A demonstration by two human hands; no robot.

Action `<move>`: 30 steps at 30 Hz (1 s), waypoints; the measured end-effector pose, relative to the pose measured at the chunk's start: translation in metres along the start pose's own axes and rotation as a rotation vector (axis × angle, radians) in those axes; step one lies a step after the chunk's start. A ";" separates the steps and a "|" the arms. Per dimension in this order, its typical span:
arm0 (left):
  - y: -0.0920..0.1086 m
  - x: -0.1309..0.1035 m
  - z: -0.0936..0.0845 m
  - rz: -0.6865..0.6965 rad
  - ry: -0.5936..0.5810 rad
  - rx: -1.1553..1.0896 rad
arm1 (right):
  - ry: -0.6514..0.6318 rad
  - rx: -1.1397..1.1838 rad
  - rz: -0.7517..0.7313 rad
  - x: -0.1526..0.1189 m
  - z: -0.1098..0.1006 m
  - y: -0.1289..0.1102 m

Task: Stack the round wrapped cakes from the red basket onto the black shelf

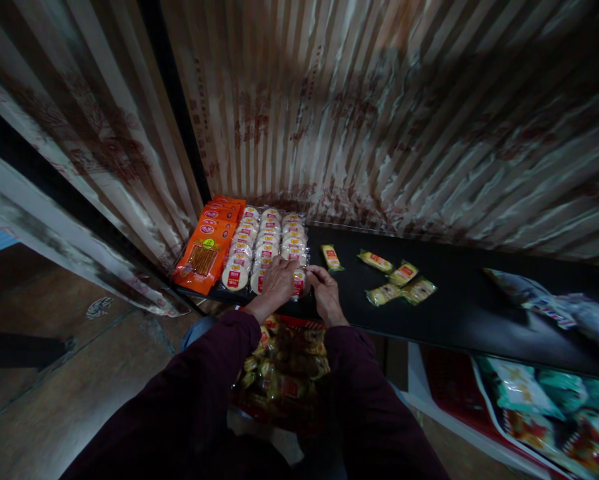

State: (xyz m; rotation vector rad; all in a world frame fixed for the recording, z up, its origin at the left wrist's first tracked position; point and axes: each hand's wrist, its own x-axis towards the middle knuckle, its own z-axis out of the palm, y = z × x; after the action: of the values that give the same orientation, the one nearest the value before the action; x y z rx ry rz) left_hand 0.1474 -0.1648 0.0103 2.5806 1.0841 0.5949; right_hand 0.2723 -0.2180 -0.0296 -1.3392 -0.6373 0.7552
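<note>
Lying palm-down, L hand overlapped the front end of the round white pkts, its grip impossible to tell, while R hand had its fingers bent narrow at their near R edge, firm hold unclear. Pkts lay on the black shelf at 11 o'clock from the hands, w/ orange pkgs at 10, small yellow pkts at 3 & red basket at 6.
</note>
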 end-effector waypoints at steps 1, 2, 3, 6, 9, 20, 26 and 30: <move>-0.001 0.001 0.000 0.001 -0.006 0.010 | 0.003 0.008 0.004 0.000 0.000 0.000; -0.002 0.002 0.001 0.002 -0.011 0.019 | 0.005 0.012 0.006 0.000 0.000 0.000; -0.003 0.003 0.002 -0.001 -0.016 0.027 | 0.006 0.014 0.005 0.000 0.000 0.001; -0.005 0.005 0.005 -0.028 -0.037 0.049 | 0.028 0.018 -0.003 0.002 0.001 0.003; -0.004 0.008 0.004 -0.065 -0.055 0.059 | 0.048 -0.009 -0.009 0.004 0.001 0.007; 0.000 0.012 0.000 -0.088 -0.040 0.003 | 0.104 -0.056 -0.037 0.009 0.003 0.013; 0.010 -0.019 0.008 0.039 0.096 0.053 | 0.127 -0.070 -0.017 0.010 0.004 0.015; 0.019 -0.057 0.029 0.126 0.050 0.074 | 0.112 -0.061 -0.006 0.010 0.003 0.015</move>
State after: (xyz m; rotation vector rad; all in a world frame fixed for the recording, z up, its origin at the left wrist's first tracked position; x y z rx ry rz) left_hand 0.1367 -0.2221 -0.0225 2.7271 0.9823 0.6643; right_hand 0.2741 -0.2072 -0.0445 -1.4244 -0.5785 0.6550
